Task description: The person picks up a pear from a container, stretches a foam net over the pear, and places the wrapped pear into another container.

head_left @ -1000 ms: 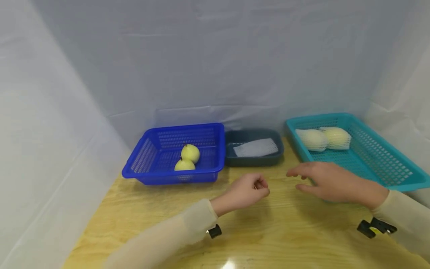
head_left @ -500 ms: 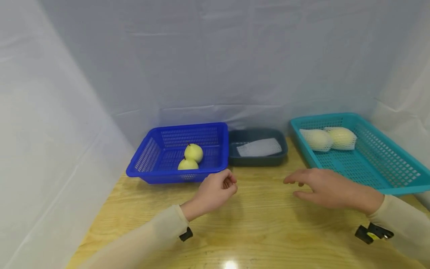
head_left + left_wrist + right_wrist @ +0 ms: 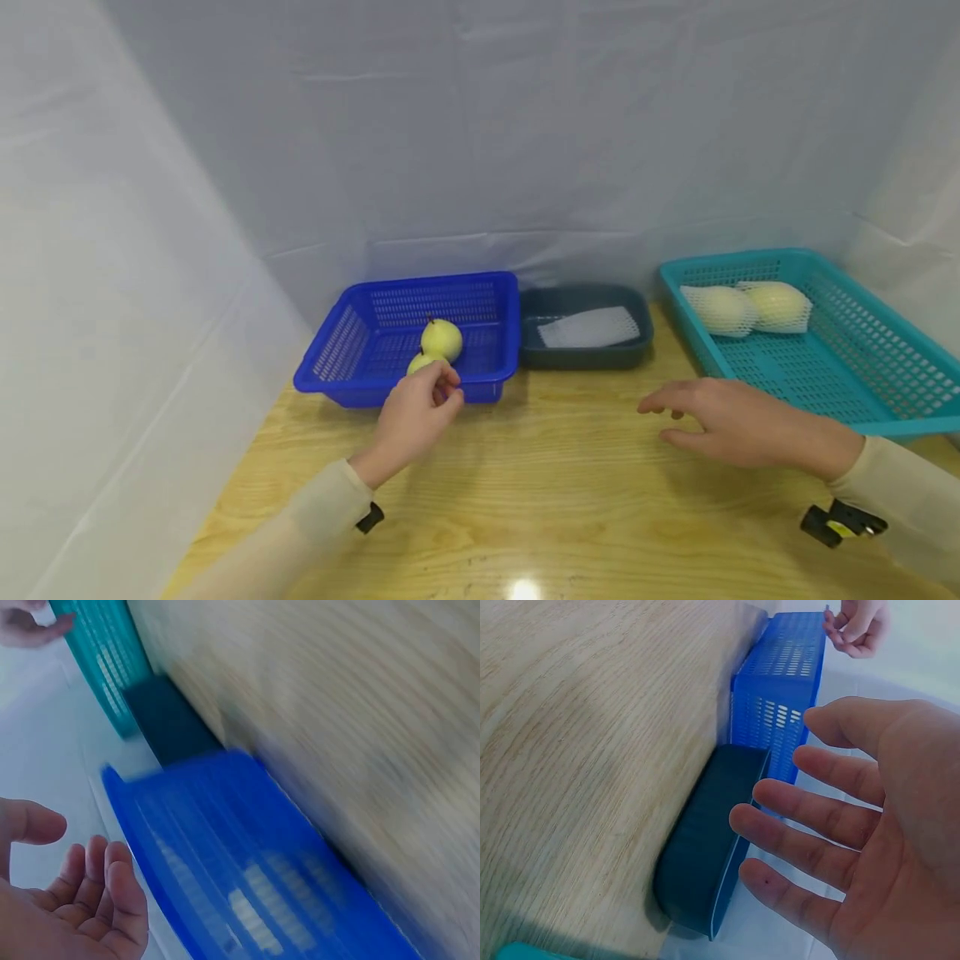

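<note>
My left hand (image 3: 416,412) is in front of the blue basket (image 3: 330,386), its fingertips overlapping the near rim in the head view. Its fingers are loosely curled, with the thumb apart and nothing between them in the left wrist view. Inside that basket lie two yellow pears (image 3: 442,340), the nearer pear (image 3: 422,362) partly hidden behind the hand. My right hand (image 3: 738,421) hovers over the table beside the teal basket (image 3: 855,396), holding nothing, fingers spread and slightly bent in the right wrist view. Two pears in white foam nets (image 3: 722,312) sit in the teal basket.
Between the baskets stands a small dark green tray (image 3: 585,358) with flat white foam netting (image 3: 590,327) in it. All stand on a wooden table (image 3: 555,500). White sheeting (image 3: 525,125) closes off the back and both sides.
My left hand has moved left across the table, from in front of the dark tray to the blue basket's near rim. The right hand stays about where it was.
</note>
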Demonstrator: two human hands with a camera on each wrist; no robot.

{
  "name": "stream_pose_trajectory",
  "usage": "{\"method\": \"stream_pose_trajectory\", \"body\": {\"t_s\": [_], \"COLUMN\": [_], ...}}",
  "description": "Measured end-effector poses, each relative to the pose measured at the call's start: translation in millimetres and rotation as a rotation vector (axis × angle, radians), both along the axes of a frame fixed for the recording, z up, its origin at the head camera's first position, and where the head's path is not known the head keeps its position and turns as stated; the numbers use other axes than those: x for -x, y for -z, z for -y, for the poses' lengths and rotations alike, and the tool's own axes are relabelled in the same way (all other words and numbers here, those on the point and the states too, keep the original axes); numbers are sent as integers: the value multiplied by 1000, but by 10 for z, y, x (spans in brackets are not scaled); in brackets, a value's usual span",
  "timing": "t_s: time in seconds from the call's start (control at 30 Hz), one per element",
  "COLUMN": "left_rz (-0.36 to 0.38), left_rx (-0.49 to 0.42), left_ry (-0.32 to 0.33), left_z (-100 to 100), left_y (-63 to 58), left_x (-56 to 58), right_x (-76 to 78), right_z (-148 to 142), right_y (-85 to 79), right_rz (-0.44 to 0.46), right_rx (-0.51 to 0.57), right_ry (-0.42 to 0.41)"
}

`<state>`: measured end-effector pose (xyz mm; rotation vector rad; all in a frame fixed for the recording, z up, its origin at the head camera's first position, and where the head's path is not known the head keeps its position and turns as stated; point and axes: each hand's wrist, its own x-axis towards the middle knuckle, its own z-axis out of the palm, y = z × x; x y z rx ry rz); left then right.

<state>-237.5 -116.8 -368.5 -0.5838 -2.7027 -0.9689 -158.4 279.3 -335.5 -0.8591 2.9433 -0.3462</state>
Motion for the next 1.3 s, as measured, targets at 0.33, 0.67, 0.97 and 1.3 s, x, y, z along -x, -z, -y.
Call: {"method": "stream_pose_trajectory", "body": {"t_s": [0.33, 0.67, 0.97, 1.3], "left_rz": [-141, -199, -88, 159], "left_rx": [-10, 27, 78, 62], "left_ry": [-107, -258, -402, -505], "left_z": [596, 1109, 1395, 1595], "left_y": [-23, 34, 95, 69], "left_x": [254, 488, 645, 791], "right_x": [10, 27, 52, 80], "right_z": [13, 53, 78, 119], "right_y": [21, 33, 64, 116], "right_rz": [8, 47, 83, 30], "right_rx": [22, 25, 42, 42], "right_ry": [-19, -6, 7, -27]}}
